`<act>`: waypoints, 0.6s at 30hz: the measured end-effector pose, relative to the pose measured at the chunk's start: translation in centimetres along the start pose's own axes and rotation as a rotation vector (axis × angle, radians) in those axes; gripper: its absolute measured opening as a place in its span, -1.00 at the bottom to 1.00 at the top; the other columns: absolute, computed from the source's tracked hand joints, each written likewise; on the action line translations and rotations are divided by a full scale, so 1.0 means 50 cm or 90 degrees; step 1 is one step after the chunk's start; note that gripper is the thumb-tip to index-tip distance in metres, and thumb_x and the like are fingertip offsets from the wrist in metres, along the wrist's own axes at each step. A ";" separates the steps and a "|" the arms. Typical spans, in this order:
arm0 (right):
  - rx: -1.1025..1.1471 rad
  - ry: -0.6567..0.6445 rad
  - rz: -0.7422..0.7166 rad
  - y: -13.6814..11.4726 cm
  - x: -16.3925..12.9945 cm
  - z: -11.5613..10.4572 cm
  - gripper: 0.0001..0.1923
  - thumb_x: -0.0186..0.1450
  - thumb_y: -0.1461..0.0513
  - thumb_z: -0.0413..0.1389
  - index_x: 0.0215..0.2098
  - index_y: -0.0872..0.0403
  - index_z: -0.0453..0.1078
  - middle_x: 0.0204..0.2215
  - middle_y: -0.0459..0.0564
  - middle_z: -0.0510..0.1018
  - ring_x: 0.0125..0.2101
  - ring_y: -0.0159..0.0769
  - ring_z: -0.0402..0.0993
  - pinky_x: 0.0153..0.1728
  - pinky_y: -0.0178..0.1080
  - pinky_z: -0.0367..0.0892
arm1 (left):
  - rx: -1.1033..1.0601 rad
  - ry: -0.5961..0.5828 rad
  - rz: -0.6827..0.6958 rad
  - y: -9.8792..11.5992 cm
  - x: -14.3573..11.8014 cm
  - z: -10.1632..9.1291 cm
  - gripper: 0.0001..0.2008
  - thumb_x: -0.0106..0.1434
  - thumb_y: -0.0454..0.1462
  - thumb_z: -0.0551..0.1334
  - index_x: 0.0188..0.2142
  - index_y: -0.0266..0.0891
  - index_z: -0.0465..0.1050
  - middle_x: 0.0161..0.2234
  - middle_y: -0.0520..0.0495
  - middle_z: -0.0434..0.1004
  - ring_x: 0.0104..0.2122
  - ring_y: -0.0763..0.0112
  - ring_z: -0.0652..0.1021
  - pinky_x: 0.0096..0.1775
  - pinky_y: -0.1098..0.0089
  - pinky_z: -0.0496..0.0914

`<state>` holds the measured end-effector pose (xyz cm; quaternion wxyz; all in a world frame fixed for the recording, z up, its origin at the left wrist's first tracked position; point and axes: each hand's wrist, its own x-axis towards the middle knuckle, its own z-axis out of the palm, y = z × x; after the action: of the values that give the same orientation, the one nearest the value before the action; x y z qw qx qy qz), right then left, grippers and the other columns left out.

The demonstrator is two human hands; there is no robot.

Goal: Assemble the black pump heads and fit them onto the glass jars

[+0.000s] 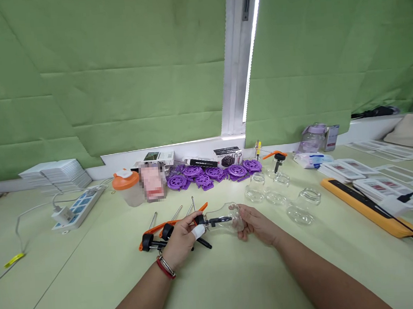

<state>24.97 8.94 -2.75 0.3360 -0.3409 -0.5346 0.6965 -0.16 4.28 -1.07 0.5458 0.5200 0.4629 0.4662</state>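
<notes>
In front of me my right hand (254, 224) is closed around the base of a clear waisted glass jar (224, 210), which lies on its side in the air. My left hand (185, 237), its thumb wrapped in white, grips a black crank lid (199, 219) with an orange handle at the jar's mouth. The lid's black shaft (219, 220) reaches inside the glass. Whether the lid is seated cannot be made out. Beside and under my left hand lie more black crank lids (148, 242) with orange handles and metal rods.
Several glass jars (301, 214) lie to the right, near an upright jar with a crank lid (279, 158). Purple plastic parts (203, 181) line the back beside an orange-lidded cup (128, 192). Power strips (80, 211) and an orange one (367, 205) flank the table.
</notes>
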 end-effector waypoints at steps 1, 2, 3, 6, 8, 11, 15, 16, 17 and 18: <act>-0.011 0.006 0.006 0.004 0.002 0.000 -0.44 0.28 -0.10 -0.04 0.07 0.07 0.22 -0.44 -0.01 0.47 -0.60 -0.38 0.45 -0.65 -0.36 0.30 | 0.003 0.000 -0.003 0.000 0.000 0.000 -0.50 0.07 -0.17 0.31 0.02 -0.21 0.41 -0.30 -0.03 0.48 -0.30 0.40 0.45 -0.14 0.31 0.31; -0.022 0.008 0.011 0.005 0.003 0.000 -0.43 0.27 -0.12 -0.06 0.06 0.08 0.24 -0.44 0.00 0.48 -0.60 -0.37 0.44 -0.65 -0.35 0.29 | 0.004 0.002 -0.006 0.000 0.000 -0.001 -0.51 0.07 -0.17 0.31 0.01 -0.22 0.41 -0.30 -0.03 0.48 -0.31 0.40 0.45 -0.14 0.31 0.32; -0.029 0.009 0.011 0.004 0.002 0.000 -0.42 0.27 -0.13 -0.06 0.06 0.08 0.24 -0.39 0.04 0.49 -0.56 -0.35 0.46 -0.63 -0.34 0.32 | 0.003 0.007 -0.006 0.002 0.000 -0.001 -0.51 0.06 -0.17 0.32 0.00 -0.22 0.43 -0.30 -0.03 0.48 -0.31 0.39 0.45 -0.15 0.32 0.32; -0.033 -0.005 -0.028 -0.010 -0.008 0.000 -0.37 0.23 -0.06 0.08 0.20 -0.07 0.11 0.00 0.15 0.37 -0.27 -0.24 0.50 -0.45 -0.25 0.43 | -0.009 0.028 -0.011 0.010 -0.001 -0.002 -0.50 0.03 -0.17 0.33 -0.01 -0.22 0.43 -0.27 -0.04 0.49 -0.31 0.39 0.46 -0.15 0.33 0.32; -0.033 -0.022 -0.062 -0.021 -0.014 0.000 -0.26 0.17 0.04 0.19 0.25 -0.19 0.01 0.18 0.13 0.16 -0.15 -0.20 0.46 -0.34 -0.20 0.45 | -0.018 0.031 -0.017 0.014 -0.002 -0.002 -0.48 0.03 -0.17 0.33 0.01 -0.21 0.42 -0.26 -0.04 0.48 -0.30 0.39 0.47 -0.14 0.32 0.33; -0.031 -0.031 -0.058 -0.026 -0.016 0.002 -0.25 0.14 0.07 0.23 0.23 -0.15 0.04 0.10 0.13 0.25 -0.27 -0.24 0.52 -0.38 -0.20 0.45 | -0.019 0.017 -0.008 0.014 -0.002 -0.001 -0.51 0.05 -0.16 0.32 0.00 -0.20 0.43 -0.27 -0.04 0.48 -0.30 0.39 0.46 -0.13 0.30 0.34; -0.010 0.002 0.007 -0.007 -0.004 0.006 -0.40 0.22 -0.06 0.08 0.13 0.03 0.17 -0.35 0.01 0.50 -0.55 -0.34 0.50 -0.60 -0.32 0.36 | -0.007 0.001 0.015 0.009 -0.002 0.003 -0.54 0.05 -0.18 0.32 -0.03 -0.23 0.44 -0.24 -0.05 0.49 -0.28 0.39 0.46 -0.11 0.32 0.33; -0.008 0.014 0.021 -0.001 0.000 0.006 -0.42 0.23 -0.10 0.03 0.08 0.07 0.21 -0.42 -0.01 0.50 -0.59 -0.35 0.47 -0.64 -0.35 0.32 | -0.008 0.002 0.016 0.008 -0.002 0.003 -0.53 0.05 -0.18 0.33 -0.03 -0.24 0.44 -0.24 -0.05 0.49 -0.27 0.39 0.47 -0.11 0.32 0.33; -0.011 0.022 0.032 0.004 0.003 0.005 -0.42 0.24 -0.12 0.00 0.04 0.09 0.24 -0.46 -0.02 0.50 -0.62 -0.37 0.45 -0.67 -0.36 0.29 | -0.010 0.004 0.015 0.008 -0.002 0.003 -0.52 0.04 -0.18 0.33 -0.02 -0.24 0.43 -0.23 -0.05 0.50 -0.27 0.39 0.47 -0.10 0.32 0.33; -0.016 0.028 0.039 0.007 0.005 0.004 -0.41 0.24 -0.14 -0.02 0.00 0.11 0.26 -0.48 -0.01 0.50 -0.64 -0.37 0.44 -0.67 -0.36 0.29 | -0.013 0.008 0.012 0.009 -0.002 0.003 -0.51 0.04 -0.18 0.33 -0.02 -0.25 0.43 -0.23 -0.06 0.50 -0.27 0.39 0.47 -0.10 0.32 0.33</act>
<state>24.62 8.97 -3.08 0.3223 -0.3765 -0.5248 0.6921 -0.04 4.17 -0.61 0.5442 0.5158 0.4563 0.4792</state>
